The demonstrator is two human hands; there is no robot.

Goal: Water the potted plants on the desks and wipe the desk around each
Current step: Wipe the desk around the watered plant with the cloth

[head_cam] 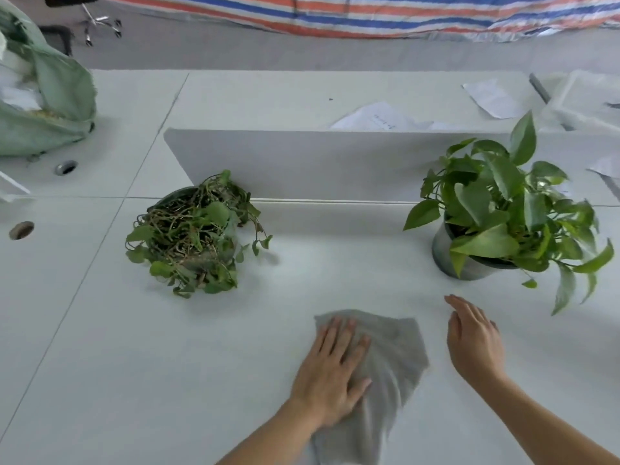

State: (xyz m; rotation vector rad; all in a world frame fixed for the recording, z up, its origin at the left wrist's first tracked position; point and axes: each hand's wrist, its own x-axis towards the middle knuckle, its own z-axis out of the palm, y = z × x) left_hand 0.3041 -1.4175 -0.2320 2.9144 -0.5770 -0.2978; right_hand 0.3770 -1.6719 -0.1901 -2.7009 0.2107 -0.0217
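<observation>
Plants in pots stand on a white desk (167, 364). The left plant (194, 233), tangled and partly dried, sits left of centre against a low white divider (302, 162). The right plant (503, 209), leafy and upright in a grey pot (446, 253), is at the right of the frame.

A grey cloth (396, 357) lies spread at lower centre. The left hand (335, 367) presses flat on it with straight fingers, gripping nothing. The right hand (473, 340), just right of the cloth and below the grey pot, has relaxed, extended fingers and holds nothing; whether it touches the desk cannot be told.

A pale green bag (50, 95) fills the upper left. Papers (379, 119) lie beyond the divider. A striped tarp (335, 11) runs along the top.
</observation>
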